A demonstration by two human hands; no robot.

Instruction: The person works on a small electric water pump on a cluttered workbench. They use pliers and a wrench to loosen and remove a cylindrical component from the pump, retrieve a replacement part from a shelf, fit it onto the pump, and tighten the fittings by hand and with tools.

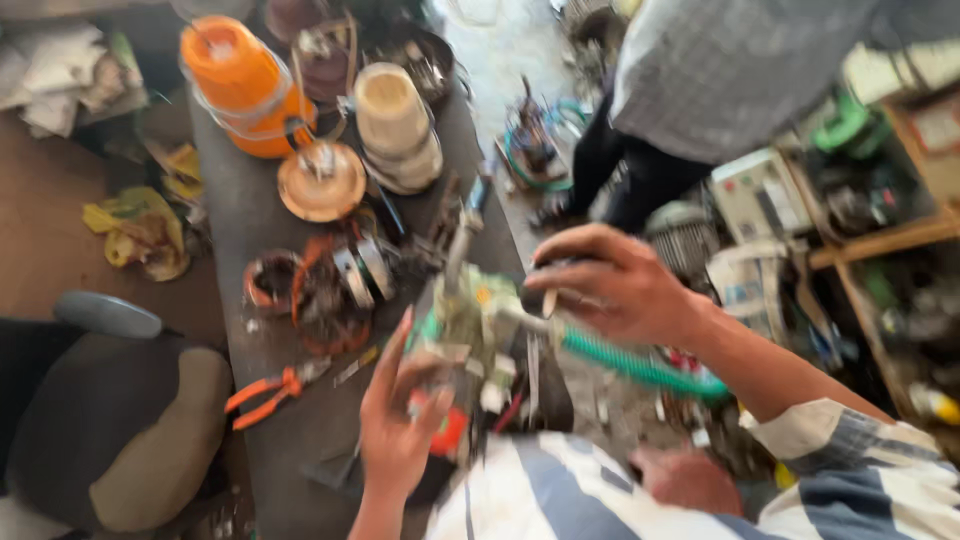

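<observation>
The picture is motion-blurred. A small greenish machine part (470,320) with a metal shaft sticking up sits at the near edge of a dark workbench (240,230). My left hand (395,420) touches its lower left side, fingers spread upward. My right hand (610,280) is closed over a dark piece at the part's right, where a green ribbed hose (640,368) leads off. Whether my left hand truly grips the part is hard to tell.
On the bench lie orange-handled pliers (268,392), copper-wound motor coils (320,285), a round metal cap (322,180), a cream cylinder (395,125) and an orange container (245,85). A grey chair (110,410) stands left. Another person (700,80) stands at the far right among cluttered shelves.
</observation>
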